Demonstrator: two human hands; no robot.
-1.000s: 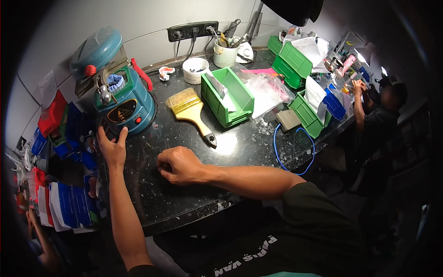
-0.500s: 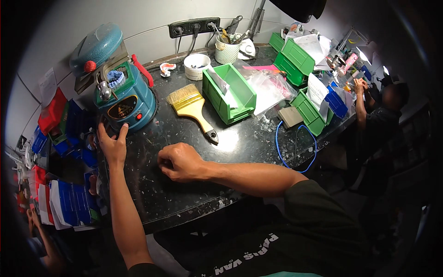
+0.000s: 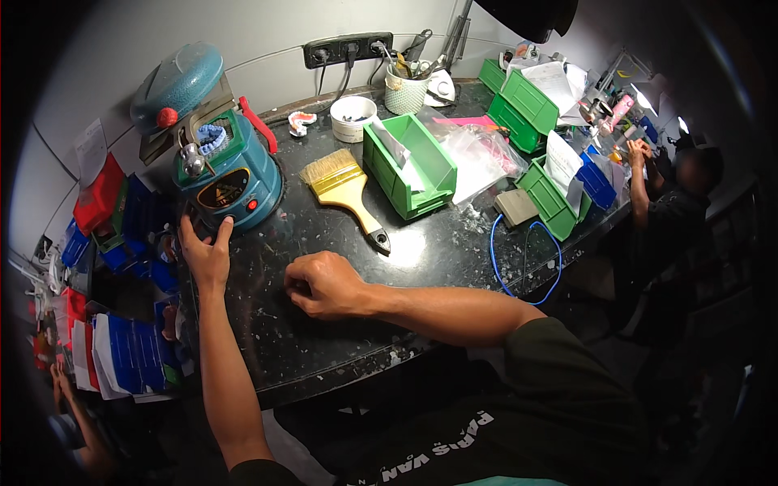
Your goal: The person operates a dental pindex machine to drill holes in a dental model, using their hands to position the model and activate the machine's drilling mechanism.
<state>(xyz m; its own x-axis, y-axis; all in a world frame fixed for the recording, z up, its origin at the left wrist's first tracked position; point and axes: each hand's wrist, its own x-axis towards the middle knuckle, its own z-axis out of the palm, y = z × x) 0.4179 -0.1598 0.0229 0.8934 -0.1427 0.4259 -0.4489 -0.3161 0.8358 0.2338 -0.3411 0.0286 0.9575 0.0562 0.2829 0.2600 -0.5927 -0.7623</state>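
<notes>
1. Machine stands near the left edge of the bench. Blue model sits in its top; lid up behind.
2. Left hand: thumb and fingers spread at the machine's lower front, not wrapped round it; firm contact uncertain. Right hand: loose fist near the front edge; nothing seen in it, palm hidden.
3. Risk: hard leftward push might carry machine over edge.
4. Risk: jolt could drop lid onto model, if unlatched.
5. Risk: thumb slipping rightward may press red button.
</notes>
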